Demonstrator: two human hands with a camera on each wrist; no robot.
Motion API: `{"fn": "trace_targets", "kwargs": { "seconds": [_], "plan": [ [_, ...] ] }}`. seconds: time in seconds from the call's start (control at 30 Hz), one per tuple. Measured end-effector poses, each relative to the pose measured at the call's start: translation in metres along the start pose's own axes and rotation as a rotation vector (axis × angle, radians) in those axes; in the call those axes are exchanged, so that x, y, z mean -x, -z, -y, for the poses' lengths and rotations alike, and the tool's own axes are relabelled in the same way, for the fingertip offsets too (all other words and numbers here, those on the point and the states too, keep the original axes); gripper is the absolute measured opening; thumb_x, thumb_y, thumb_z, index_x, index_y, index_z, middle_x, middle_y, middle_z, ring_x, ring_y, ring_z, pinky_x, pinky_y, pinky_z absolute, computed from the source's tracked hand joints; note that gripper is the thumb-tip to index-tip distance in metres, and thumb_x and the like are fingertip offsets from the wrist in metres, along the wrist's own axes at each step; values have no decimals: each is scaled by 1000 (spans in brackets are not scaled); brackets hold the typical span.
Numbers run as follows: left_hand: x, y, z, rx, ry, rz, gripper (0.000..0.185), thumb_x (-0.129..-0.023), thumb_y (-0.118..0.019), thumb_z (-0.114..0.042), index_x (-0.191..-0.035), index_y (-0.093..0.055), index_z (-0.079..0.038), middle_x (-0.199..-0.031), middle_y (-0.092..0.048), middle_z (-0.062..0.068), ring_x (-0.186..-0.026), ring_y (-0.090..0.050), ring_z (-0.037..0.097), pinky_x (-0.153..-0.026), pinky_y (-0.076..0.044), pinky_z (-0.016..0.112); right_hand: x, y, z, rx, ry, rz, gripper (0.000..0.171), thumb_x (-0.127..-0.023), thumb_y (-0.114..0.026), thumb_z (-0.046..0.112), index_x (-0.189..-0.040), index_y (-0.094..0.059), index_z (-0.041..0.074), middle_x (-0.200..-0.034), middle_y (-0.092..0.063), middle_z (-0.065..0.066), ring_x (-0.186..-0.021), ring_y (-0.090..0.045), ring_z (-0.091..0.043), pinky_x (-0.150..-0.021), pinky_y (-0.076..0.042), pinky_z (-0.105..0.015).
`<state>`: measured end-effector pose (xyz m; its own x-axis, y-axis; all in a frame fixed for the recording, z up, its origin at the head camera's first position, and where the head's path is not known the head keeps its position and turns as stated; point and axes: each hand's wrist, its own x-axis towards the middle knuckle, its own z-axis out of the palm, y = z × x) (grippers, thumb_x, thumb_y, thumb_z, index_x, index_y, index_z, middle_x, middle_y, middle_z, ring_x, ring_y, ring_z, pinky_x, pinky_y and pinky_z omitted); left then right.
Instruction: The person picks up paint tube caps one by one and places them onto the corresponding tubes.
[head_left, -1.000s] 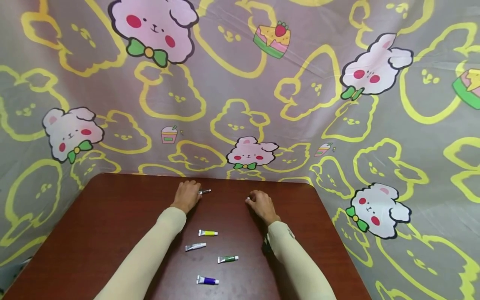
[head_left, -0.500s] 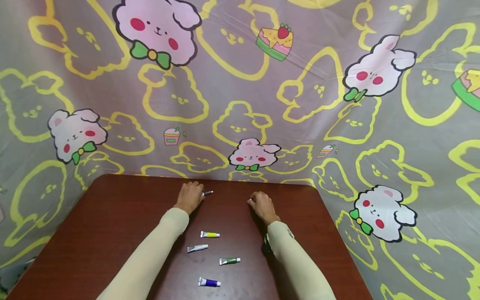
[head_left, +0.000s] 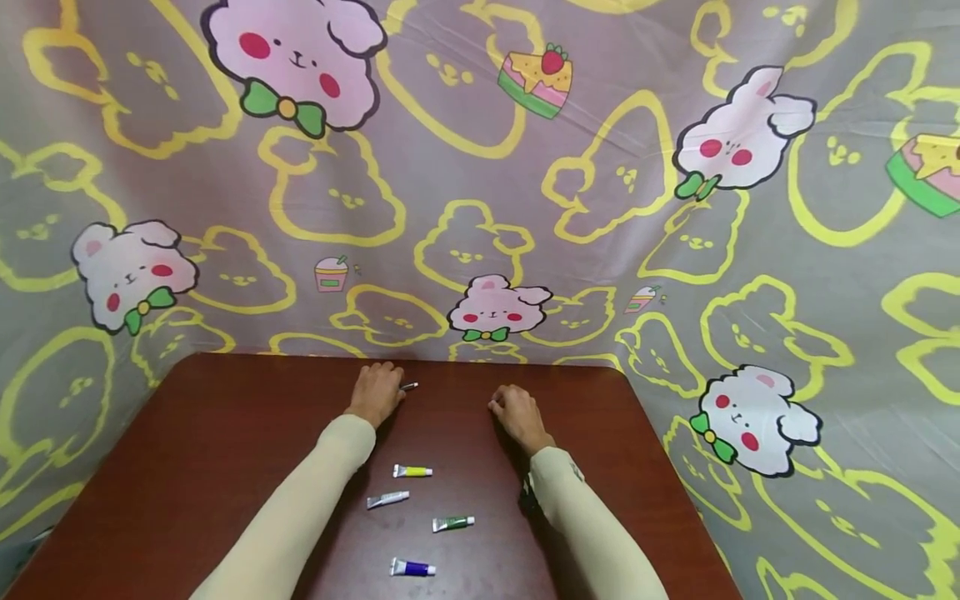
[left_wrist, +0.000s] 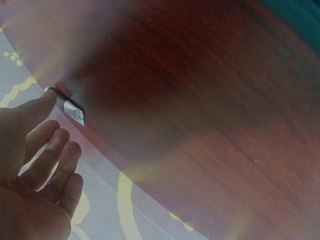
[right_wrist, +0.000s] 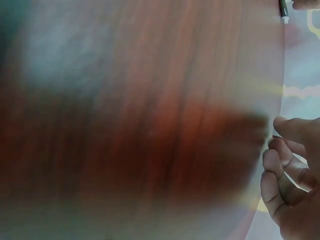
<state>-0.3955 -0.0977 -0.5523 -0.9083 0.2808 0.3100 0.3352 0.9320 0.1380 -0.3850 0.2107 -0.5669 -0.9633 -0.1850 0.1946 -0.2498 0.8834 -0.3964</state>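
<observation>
Near the table's far edge, my left hand (head_left: 377, 392) lies by a black paint tube (left_wrist: 64, 100) with a silver crimped end. Its thumb touches the tube near the cap end, while the other fingers stay apart, relaxed, in the left wrist view. Farther right, my right hand (head_left: 519, 414) is low over the table, thumb and bent fingers (right_wrist: 272, 162) close together. A small pale spot shows at its fingertips in the head view; I cannot tell what it is. Lower down lie a yellow tube (head_left: 412, 472), a silver-white tube (head_left: 388, 499), a green tube (head_left: 453, 524) and a purple tube (head_left: 412, 568).
The dark red-brown table (head_left: 247, 442) has rounded far corners. Behind and beside it hangs a grey-pink curtain (head_left: 450, 150) printed with yellow outlines and white cartoon heads. Both forearms, in pale sleeves (head_left: 292, 508), reach across the table on either side of the loose tubes.
The head view shifts slightly. Both hands stay in nearly the same spots. The white spot at my right fingertips, clear a second ago, is now fainter.
</observation>
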Motion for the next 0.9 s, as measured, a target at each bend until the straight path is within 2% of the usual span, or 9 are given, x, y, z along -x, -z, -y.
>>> {"fn": "trace_targets", "kwargs": {
  "seconds": [0.23,0.5,0.7,0.9],
  "plan": [
    [-3,-1,5,-19,-1,20,23,-90,-88,-19,-100,-74,-4,-100,-71,16,-95,-68,39,-84,-52,51,5,4,0,3,5,8,10,-102,-77,22,-102,-76,12,-102,-74,-7,-96,-73,-30,-85,-61,-49],
    [-3,2,5,-35,-8,85,18,-93,-86,-19,-98,-76,-5,-99,-72,15,-94,-68,38,-83,-51,49,9,10,5,-6,44,12,8,-100,-79,18,-99,-76,11,-100,-74,-8,-96,-73,-30,-85,-61,-51],
    [-2,0,3,-28,-20,66,17,-92,-85,-16,-97,-75,-4,-97,-72,15,-94,-68,39,-82,-51,49,13,15,9,1,67,2,7,-99,-80,18,-97,-76,12,-95,-73,-5,-92,-73,-27,-83,-61,-50],
    [-1,-6,1,-28,-36,19,16,-92,-86,-14,-97,-75,-3,-95,-72,15,-93,-69,40,-83,-52,50,18,18,11,6,78,5,6,-98,-80,20,-97,-76,15,-95,-76,-3,-93,-74,-27,-83,-61,-48]
  ]
}}
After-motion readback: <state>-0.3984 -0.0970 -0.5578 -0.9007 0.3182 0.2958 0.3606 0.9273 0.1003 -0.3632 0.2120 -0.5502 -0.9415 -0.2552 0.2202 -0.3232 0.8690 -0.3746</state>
